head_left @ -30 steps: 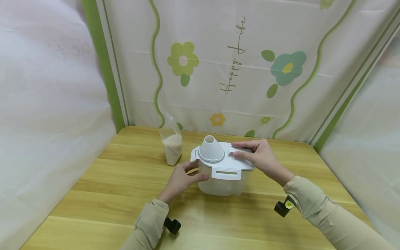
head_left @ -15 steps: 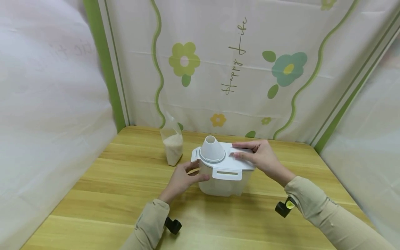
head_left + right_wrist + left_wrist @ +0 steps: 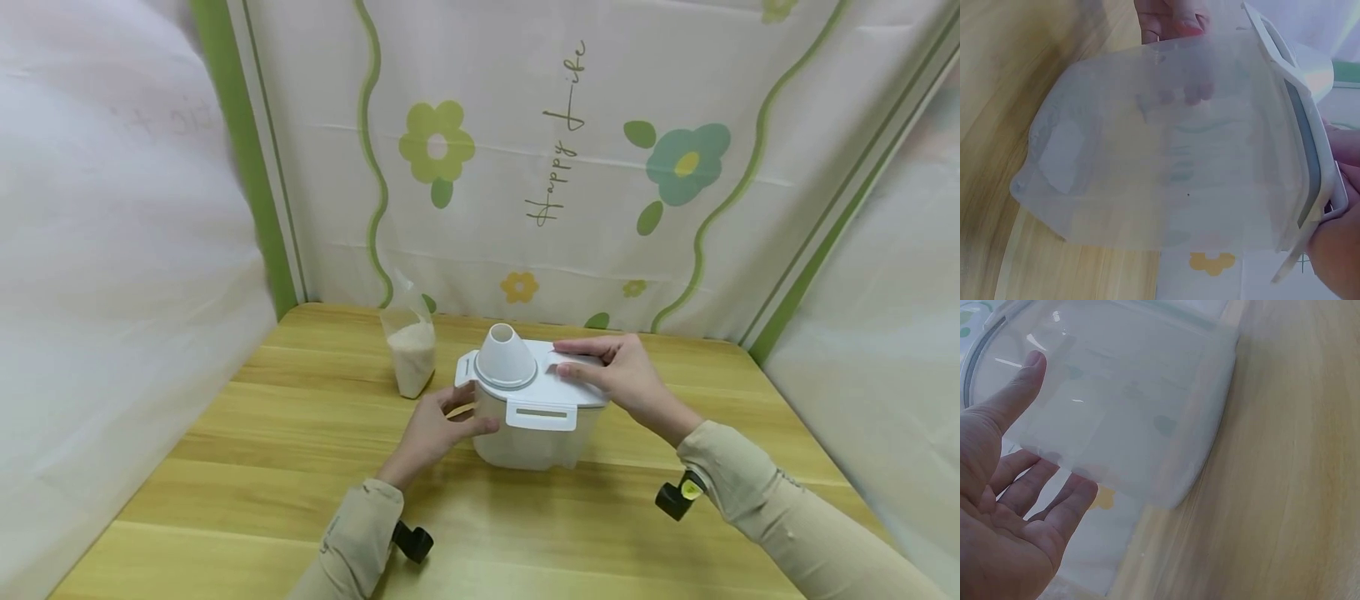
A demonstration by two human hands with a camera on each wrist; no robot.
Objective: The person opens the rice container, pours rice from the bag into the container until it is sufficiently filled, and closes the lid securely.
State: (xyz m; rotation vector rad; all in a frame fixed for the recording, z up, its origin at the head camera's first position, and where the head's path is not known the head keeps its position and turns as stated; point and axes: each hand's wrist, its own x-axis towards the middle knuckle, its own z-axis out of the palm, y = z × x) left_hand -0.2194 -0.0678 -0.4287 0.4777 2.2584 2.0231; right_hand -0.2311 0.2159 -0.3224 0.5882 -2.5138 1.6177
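A translucent storage container (image 3: pixel 517 446) stands on the table under a white lid (image 3: pixel 570 390) with clip flaps. On the lid's left part sits a white cone-shaped cap (image 3: pixel 506 360) with a hole at its top. My left hand (image 3: pixel 433 433) grips the container's left end, thumb on the front wall; in the left wrist view its fingers (image 3: pixel 1072 509) curl along the end. My right hand (image 3: pixel 626 372) pinches a raised part of the lid on the right. In the right wrist view, part of that hand is hidden behind the lid's edge.
A clear bag of pale grains (image 3: pixel 412 354) stands upright behind and left of the container on the wooden table (image 3: pixel 285 450). A printed curtain (image 3: pixel 487 242) hangs behind the table, with white sheets (image 3: pixel 127 250) at both sides.
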